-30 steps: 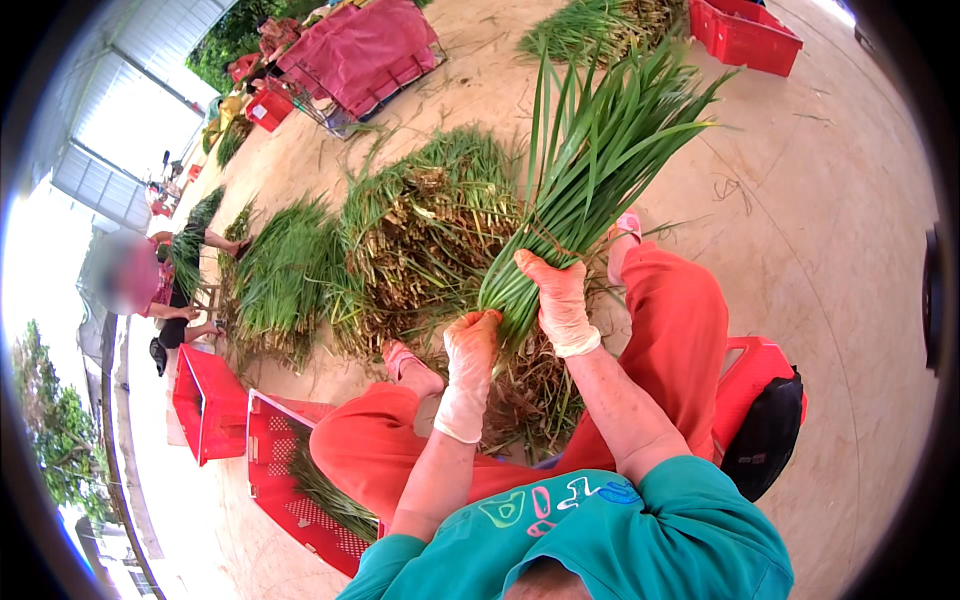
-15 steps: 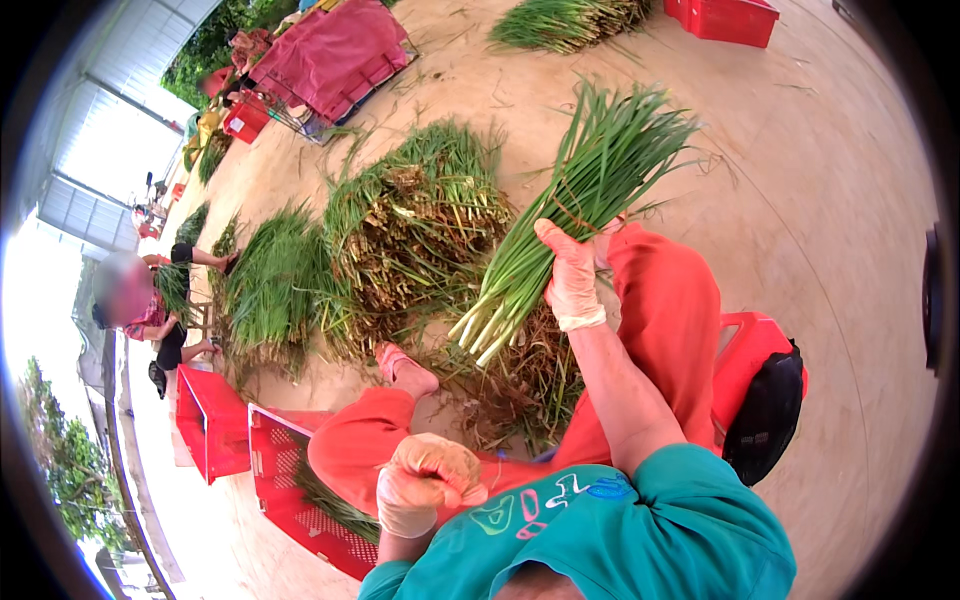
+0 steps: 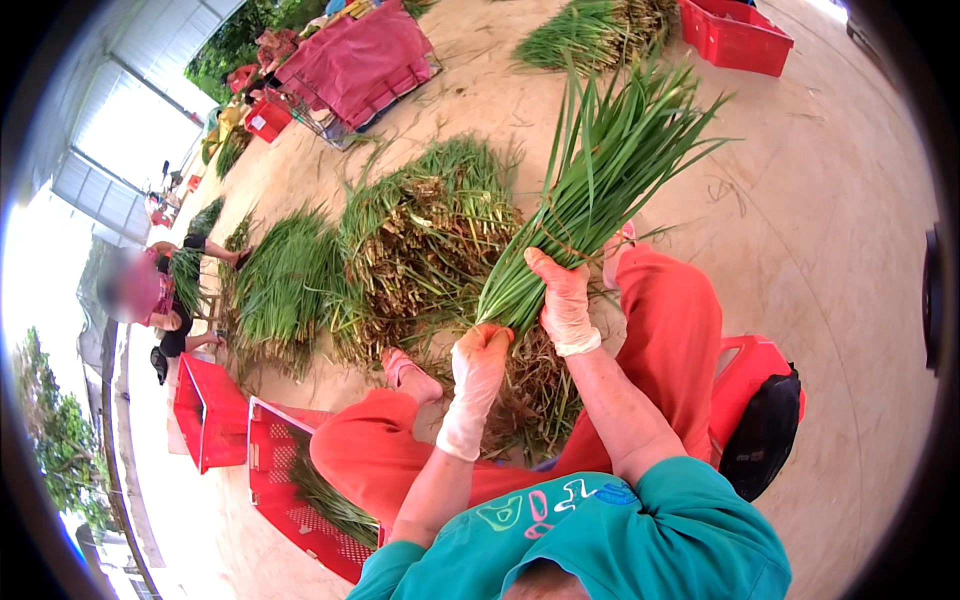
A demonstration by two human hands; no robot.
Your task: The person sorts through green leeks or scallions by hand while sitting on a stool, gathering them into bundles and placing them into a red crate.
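A tied bunch of garlic chives [image 3: 600,190], held at a slant, points its green leaves up and to the right. A thin brown tie circles it just above my right hand [image 3: 563,300], which is gloved and wrapped round the stalks from the right side. My gloved left hand [image 3: 478,375] is closed on the pale stem ends at the bunch's lower end, covering most of them. Loose brown trimmings and stalks [image 3: 540,400] lie on the floor below my hands.
Ahead to the left lie a large heap of untrimmed chives [image 3: 430,240] and a greener pile [image 3: 285,280]. Red crates [image 3: 210,415] stand at left, one holding chives [image 3: 335,500]. A red crate [image 3: 735,40] stands far right. Another person [image 3: 150,290] sits at far left.
My left hand has moved from near my chest forward onto the stem ends, closing on them. The bunch stays in my right hand, slightly shifted, its leaves spread wider.
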